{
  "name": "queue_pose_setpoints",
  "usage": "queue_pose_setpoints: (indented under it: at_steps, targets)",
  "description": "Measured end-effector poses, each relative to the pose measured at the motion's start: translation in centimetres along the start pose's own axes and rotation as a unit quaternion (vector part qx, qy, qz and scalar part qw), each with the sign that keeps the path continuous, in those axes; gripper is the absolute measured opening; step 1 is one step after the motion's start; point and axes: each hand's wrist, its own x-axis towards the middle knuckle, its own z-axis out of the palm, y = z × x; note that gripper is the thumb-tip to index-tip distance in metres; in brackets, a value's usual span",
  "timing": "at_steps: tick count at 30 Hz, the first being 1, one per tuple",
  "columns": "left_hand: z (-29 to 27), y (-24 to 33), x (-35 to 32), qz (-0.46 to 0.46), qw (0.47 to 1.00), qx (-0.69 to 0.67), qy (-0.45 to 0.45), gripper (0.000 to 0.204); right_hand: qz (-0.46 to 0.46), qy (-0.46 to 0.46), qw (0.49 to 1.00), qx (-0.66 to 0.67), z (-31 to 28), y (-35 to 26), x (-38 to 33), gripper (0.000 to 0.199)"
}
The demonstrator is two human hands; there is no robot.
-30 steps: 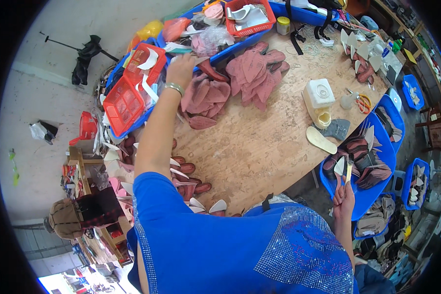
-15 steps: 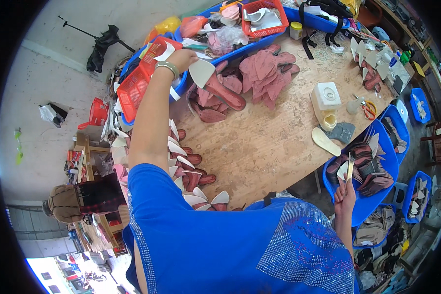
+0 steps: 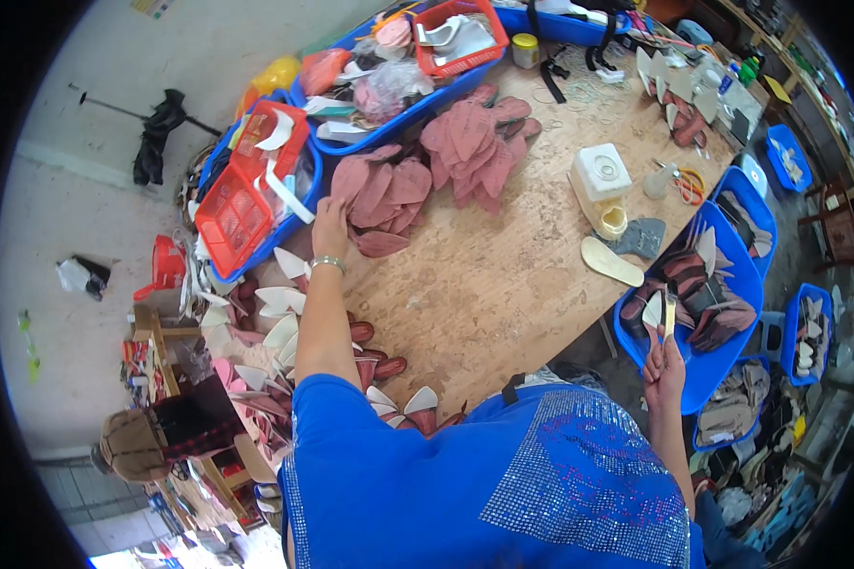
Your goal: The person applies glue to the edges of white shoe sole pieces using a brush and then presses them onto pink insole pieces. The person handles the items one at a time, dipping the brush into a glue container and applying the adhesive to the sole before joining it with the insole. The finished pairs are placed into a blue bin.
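Note:
My left hand (image 3: 330, 229) reaches over the table at the left edge of a pile of dark-red leaf-shaped shoe pieces (image 3: 389, 194), its fingers stretched out; whether they touch the pile is hard to see. Low at the right, my right hand (image 3: 665, 375) is closed round the pale handle of a brush (image 3: 671, 318), its dark tip up. Beside the brush is a white-tipped piece (image 3: 652, 311); I cannot tell whether the hand holds it too. Behind it, a blue bin (image 3: 742, 327) holds stacked dark-red pieces.
Red shoe parts with white pieces (image 3: 280, 332) crowd the table's left edge. A second dark-red pile (image 3: 479, 142) lies farther back. A white container (image 3: 601, 180), a cream sole (image 3: 610, 262) and orange-handled scissors (image 3: 690, 186) sit right. Red baskets (image 3: 234, 220) stand left; another person (image 3: 135, 444) is beyond.
My left hand has come down and nearer from the red baskets. The white-and-red shoe part beside it no longer shows there. My right hand still holds the brush. The whole view has shifted.

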Motion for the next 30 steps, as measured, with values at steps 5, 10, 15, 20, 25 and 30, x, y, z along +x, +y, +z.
queue_pose_setpoints:
  at_steps: [5, 10, 15, 20, 25, 30]
  targets:
    - [2.5, -3.6, -0.7, 0.044, 0.999, 0.024, -0.003, 0.019, 0.015, 0.000, 1.000, -0.022, 1.0, -0.7, -0.2, 0.032]
    - [3.3, -2.9, -0.2, 0.049, 0.998, 0.035, 0.002, 0.020, 0.009, -0.028, 1.000, -0.002, 0.9, -0.2, -0.3, 0.032]
    - [3.5, 0.1, 0.0, 0.002, 0.997, 0.077, -0.005, 0.026, 0.018, -0.021, 0.999, 0.021, -1.0, 0.4, -0.6, 0.033]
    - [4.9, 5.3, -1.1, 0.028, 0.995, 0.033, 0.095, 0.031, 0.011, -0.007, 0.999, 0.031, -2.8, -0.1, -0.8, 0.031]
    - [6.1, 16.4, -3.3, 0.100, 0.992, -0.063, 0.048, 0.033, -0.005, 0.008, 0.999, 0.037, -5.2, -0.1, 0.3, 0.026]
    - [7.4, 28.1, -10.2, 0.152, 0.971, -0.178, -0.048, 0.033, 0.030, -0.003, 0.998, 0.047, -8.0, -0.3, 2.8, 0.023]
